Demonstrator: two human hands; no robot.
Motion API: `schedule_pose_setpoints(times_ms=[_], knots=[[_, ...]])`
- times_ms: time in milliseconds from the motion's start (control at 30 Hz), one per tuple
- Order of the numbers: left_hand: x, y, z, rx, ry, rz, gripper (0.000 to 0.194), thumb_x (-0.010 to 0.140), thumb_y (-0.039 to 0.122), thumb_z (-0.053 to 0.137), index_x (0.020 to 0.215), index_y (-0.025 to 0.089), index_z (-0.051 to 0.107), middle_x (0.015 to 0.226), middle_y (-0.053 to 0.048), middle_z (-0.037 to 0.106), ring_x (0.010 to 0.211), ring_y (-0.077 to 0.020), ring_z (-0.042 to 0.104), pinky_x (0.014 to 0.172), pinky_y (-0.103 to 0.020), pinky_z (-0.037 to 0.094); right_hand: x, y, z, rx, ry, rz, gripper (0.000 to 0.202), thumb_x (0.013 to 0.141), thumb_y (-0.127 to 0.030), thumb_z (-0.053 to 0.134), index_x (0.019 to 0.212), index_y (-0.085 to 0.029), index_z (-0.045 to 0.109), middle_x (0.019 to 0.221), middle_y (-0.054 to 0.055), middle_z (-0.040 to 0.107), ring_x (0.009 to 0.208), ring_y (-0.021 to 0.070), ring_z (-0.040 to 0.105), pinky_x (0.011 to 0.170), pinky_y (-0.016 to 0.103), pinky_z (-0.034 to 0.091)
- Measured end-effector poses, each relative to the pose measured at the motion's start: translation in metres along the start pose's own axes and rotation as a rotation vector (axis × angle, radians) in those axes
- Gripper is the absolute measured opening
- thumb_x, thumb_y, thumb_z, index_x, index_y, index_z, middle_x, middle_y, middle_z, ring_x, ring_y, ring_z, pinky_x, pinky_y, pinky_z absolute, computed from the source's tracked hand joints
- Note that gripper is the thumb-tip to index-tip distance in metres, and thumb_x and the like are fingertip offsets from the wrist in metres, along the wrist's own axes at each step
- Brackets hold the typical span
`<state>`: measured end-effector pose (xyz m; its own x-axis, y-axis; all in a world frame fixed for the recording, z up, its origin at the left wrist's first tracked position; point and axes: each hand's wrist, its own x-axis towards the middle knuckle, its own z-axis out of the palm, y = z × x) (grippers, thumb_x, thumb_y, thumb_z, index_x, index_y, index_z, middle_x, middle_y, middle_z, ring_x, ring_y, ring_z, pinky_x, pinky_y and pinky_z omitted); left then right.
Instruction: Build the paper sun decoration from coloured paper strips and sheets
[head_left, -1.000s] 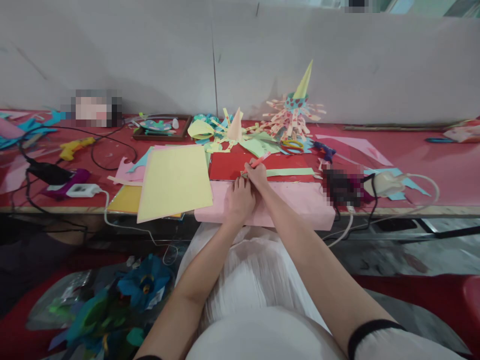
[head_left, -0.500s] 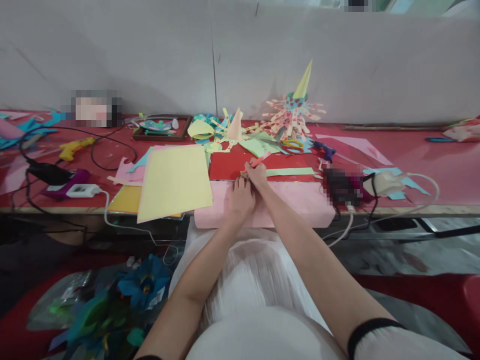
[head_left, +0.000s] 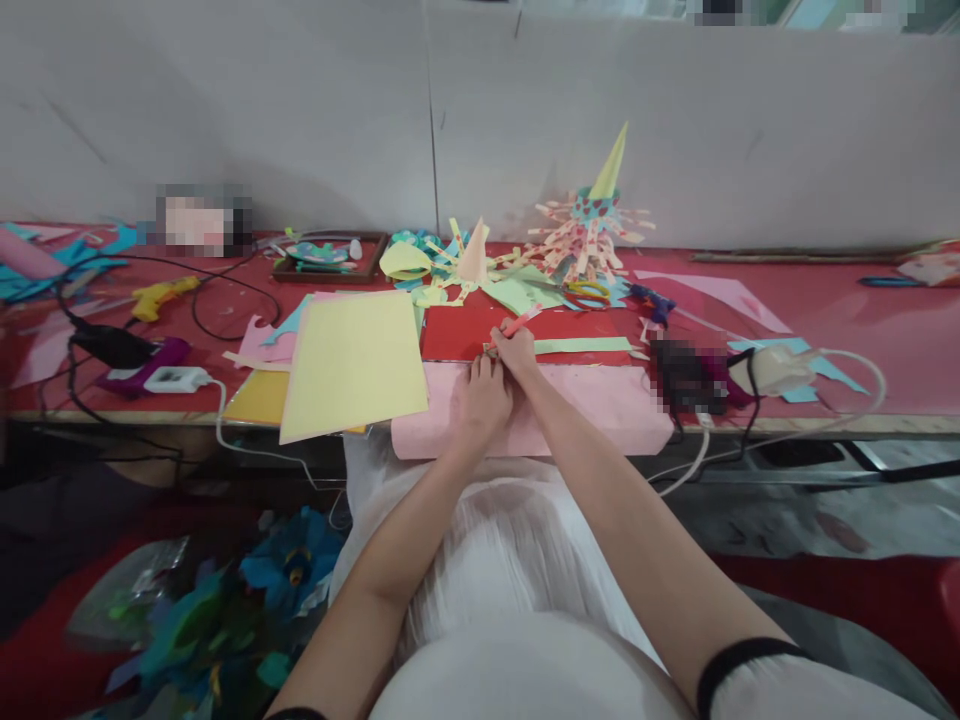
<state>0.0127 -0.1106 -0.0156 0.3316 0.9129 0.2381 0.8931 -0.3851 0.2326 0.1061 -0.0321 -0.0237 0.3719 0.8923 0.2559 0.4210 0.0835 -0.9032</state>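
Note:
My right hand (head_left: 516, 352) is closed around a pink marker (head_left: 523, 320), its shaft slanting up to the right. The writing tip is hidden by my fingers. Fingers stretched forward, my left hand (head_left: 487, 394) lies on a pink paper sheet (head_left: 600, 410) right beside it. A small yellowish-green scrap (head_left: 491, 349) shows at the fingertips, mostly covered. To the right of my hands, a pale green paper strip (head_left: 585, 345) rests across the lower part of a red sheet (head_left: 450, 330).
Yellow paper (head_left: 356, 370) overhangs the table edge at left. Scissors (head_left: 586, 293), a blue glue gun (head_left: 651, 303) and paper cone figures (head_left: 474, 258) sit behind. Chargers with cables (head_left: 780, 368) lie right; a yellow glue gun (head_left: 161, 297) and a purple power strip (head_left: 124, 378) lie left.
The whole view has shifted slightly to the right. My hands and the marker keep nearly the same place over the paper.

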Motion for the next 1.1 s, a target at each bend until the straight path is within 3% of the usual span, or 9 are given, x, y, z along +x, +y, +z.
schedule_pose_setpoints(times_ms=[133,367,500,833,1000,1100], knots=[[-0.0001,0.0008,-0.0001,-0.002,-0.006,-0.02,0.033,0.086,0.019,0.035,0.115,0.012,0.05,0.126,-0.014,0.047,0.117,-0.0244,0.042,0.098,-0.038,0.033,0.001,0.0006,0.0003,-0.042,0.024,-0.026,0.031,0.069,-0.026,0.048,0.051,-0.022,0.024,0.043,-0.007,0.027,0.045,0.0091,0.029,0.047,0.022,0.028],[-0.0026,0.0027,-0.0007,0.025,0.015,-0.04,0.035,0.088,0.019,0.032,0.115,0.012,0.052,0.124,-0.014,0.048,0.117,-0.0249,0.042,0.097,-0.038,0.034,0.0021,0.0002,0.0002,0.057,-0.024,0.074,0.026,0.07,-0.028,0.048,0.053,-0.022,0.028,0.042,-0.007,0.034,0.045,0.0097,0.042,0.045,0.02,0.033],[-0.0024,0.0026,-0.0012,0.034,0.011,-0.033,0.035,0.086,0.019,0.034,0.116,0.012,0.052,0.125,-0.014,0.049,0.119,-0.0251,0.041,0.098,-0.038,0.034,0.0021,0.0007,0.0001,0.021,-0.034,0.031,0.027,0.069,-0.028,0.05,0.052,-0.022,0.028,0.043,-0.007,0.034,0.048,0.0106,0.046,0.048,0.02,0.034],[-0.002,0.0026,-0.0029,0.035,0.0,-0.034,0.034,0.086,0.019,0.035,0.115,0.013,0.052,0.124,-0.014,0.048,0.118,-0.0256,0.041,0.097,-0.039,0.035,-0.0023,-0.0054,-0.0027,-0.037,0.022,-0.021,0.031,0.069,-0.022,0.048,0.051,-0.021,0.024,0.043,-0.008,0.033,0.045,0.0085,0.035,0.051,0.021,0.031],[-0.0024,0.0023,-0.0018,0.048,0.007,-0.023,0.035,0.085,0.02,0.037,0.116,0.013,0.051,0.124,-0.014,0.049,0.114,-0.0256,0.043,0.097,-0.039,0.034,0.0007,-0.0032,-0.0035,0.136,0.083,0.081,0.028,0.078,-0.036,0.043,0.055,-0.023,0.033,0.045,-0.006,0.044,0.042,0.01,0.045,0.05,0.023,0.037],[-0.0024,0.0019,-0.001,0.049,0.016,-0.021,0.034,0.084,0.019,0.038,0.115,0.012,0.051,0.123,-0.014,0.049,0.115,-0.0257,0.043,0.097,-0.038,0.034,0.002,-0.002,-0.0026,0.131,0.072,0.07,0.033,0.078,-0.043,0.043,0.054,-0.023,0.034,0.045,-0.004,0.046,0.041,0.0104,0.045,0.049,0.023,0.038]])
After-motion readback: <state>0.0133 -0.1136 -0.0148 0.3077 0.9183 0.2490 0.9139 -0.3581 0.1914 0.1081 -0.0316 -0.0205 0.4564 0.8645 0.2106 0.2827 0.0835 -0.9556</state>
